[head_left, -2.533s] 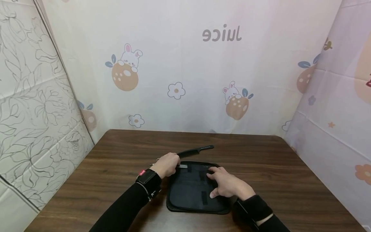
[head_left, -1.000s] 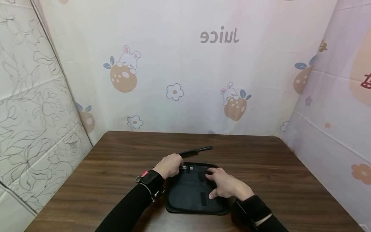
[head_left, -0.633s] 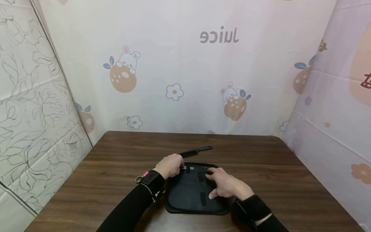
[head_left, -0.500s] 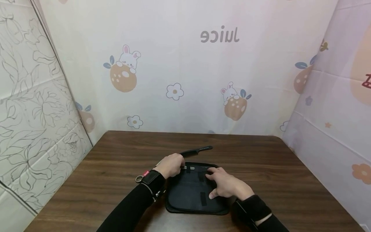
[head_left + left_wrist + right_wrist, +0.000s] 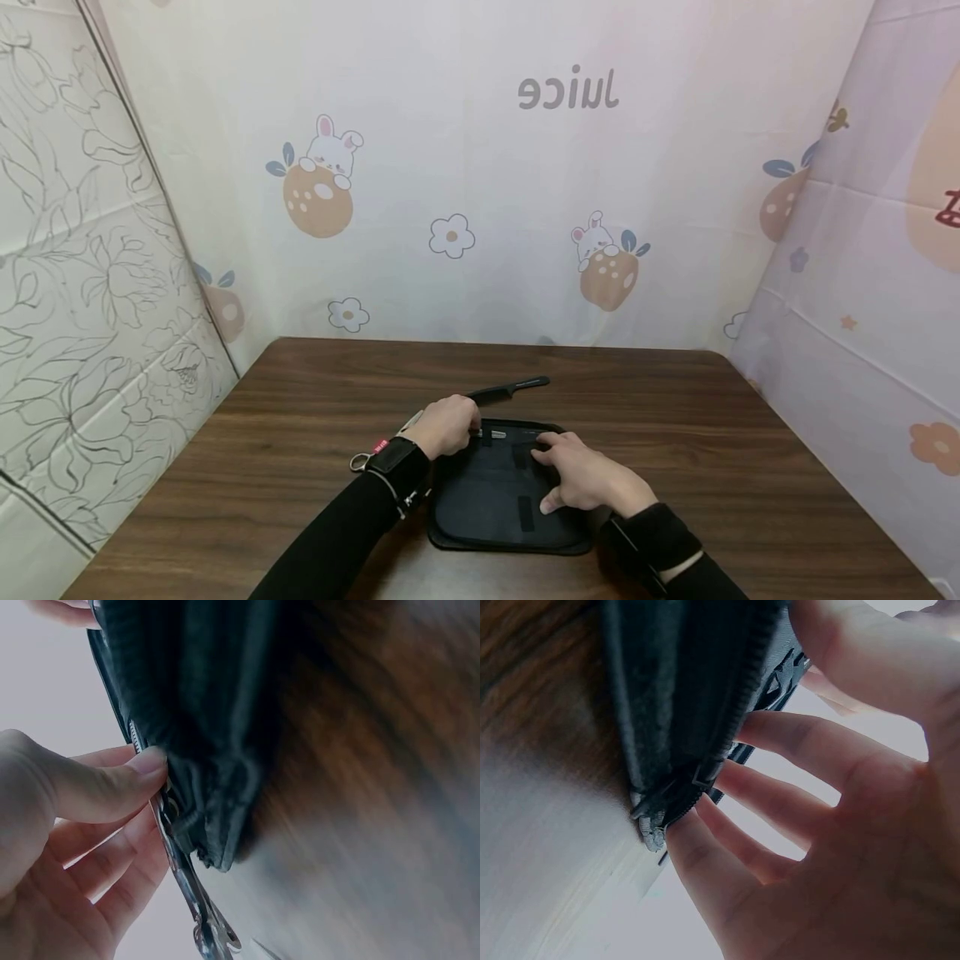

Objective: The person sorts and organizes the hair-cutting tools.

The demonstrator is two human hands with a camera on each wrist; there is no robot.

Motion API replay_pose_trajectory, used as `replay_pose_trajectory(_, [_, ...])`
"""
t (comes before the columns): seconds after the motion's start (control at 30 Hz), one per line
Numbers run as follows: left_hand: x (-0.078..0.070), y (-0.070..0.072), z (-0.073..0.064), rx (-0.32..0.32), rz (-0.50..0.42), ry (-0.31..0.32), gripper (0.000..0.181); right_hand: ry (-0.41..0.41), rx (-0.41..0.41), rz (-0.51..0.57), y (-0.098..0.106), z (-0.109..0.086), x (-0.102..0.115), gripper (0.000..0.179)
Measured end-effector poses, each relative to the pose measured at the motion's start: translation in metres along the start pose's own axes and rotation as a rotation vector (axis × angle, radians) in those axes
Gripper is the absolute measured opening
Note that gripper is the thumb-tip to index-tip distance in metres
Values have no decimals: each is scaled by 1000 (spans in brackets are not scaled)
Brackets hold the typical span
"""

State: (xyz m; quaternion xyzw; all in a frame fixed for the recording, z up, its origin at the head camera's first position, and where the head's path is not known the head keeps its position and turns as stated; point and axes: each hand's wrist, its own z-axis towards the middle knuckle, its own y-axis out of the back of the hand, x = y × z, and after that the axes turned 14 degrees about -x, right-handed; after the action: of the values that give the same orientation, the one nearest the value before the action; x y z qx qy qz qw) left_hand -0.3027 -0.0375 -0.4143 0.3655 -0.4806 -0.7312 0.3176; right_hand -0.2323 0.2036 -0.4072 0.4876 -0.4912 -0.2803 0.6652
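A black zip case lies on the wooden table, with dark elastic loops across its upper face. At its far left corner my left hand pinches a pair of thinning scissors, whose silver blade shows beyond a loop. In the left wrist view the thumb and fingers grip the metal scissors along the case's edge, with the handle end extending past the corner. My right hand rests on the case's right side, fingers spread; the right wrist view shows its fingertips touching the zipped edge.
Behind the case lies a black comb, partly hidden by my left hand. A metal finger ring shows beside the left wrist, with a pale slim piece behind the hand. A patterned cloth hangs past the table's far edge.
My left hand has moved slightly right along the case's far edge, and the silver blade now reaches past the loop. The right hand stays in place on the case.
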Motion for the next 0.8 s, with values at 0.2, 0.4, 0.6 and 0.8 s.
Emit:
replay_pose_trajectory(0.2, [-2, -1, 1, -8, -20, 8, 23, 6, -8, 7, 1, -1, 0, 71])
replay_pose_trajectory(0.4, [-2, -1, 2, -13, -43, 15, 21, 13, 2, 12, 0, 0, 0, 71])
replay_pose_trajectory(0.6, [0, -1, 2, -30, -100, 21, 20, 3, -3, 5, 1, 0, 0, 71])
replay_pose_trajectory(0.8, [5, -4, 2, 1, -171, 36, 21, -1, 6, 13, 1, 1, -1, 71])
